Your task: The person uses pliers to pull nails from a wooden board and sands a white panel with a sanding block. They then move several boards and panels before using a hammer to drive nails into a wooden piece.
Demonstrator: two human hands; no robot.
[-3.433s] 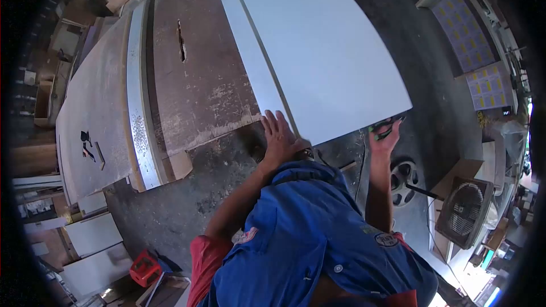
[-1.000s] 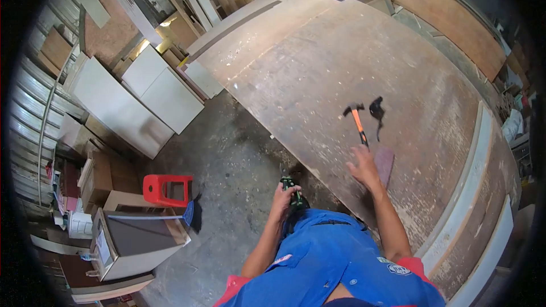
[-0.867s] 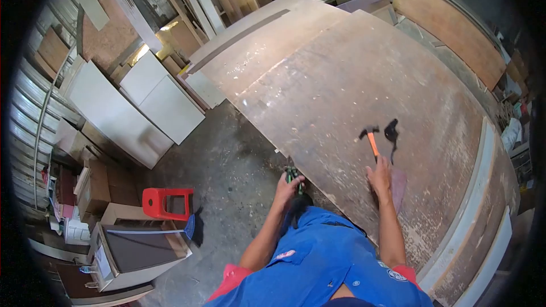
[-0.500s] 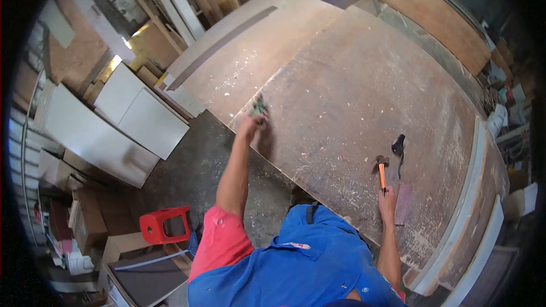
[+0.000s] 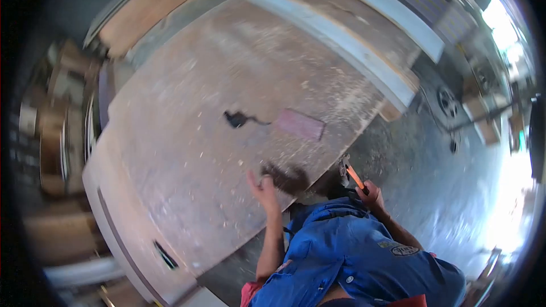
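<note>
My left hand point(image 5: 263, 190) is over the wooden worktable point(image 5: 187, 136), fingers apart and holding nothing, its shadow falling beside it. My right hand point(image 5: 371, 194) grips a hammer point(image 5: 356, 176) by its orange and black handle, just off the table's near edge, with the head pointing up toward that edge. Further in on the tabletop lie a small black object with a cord-like tail point(image 5: 236, 118) and a flat reddish-purple block point(image 5: 300, 124). A slim dark and green object point(image 5: 165, 254) rests near the table's left end.
White-faced boards point(image 5: 335, 37) lie along the table's far right side. A wooden panel point(image 5: 153, 8) leans behind the table. Grey floor point(image 5: 421, 165) stretches to the right, with a dark round wheel-like thing point(image 5: 448, 101) on it. Chips and dust are scattered over the tabletop.
My view has swung to the right. The green object has left my left hand and lies on the table. My right hand has lifted the hammer from over the table to beyond its edge.
</note>
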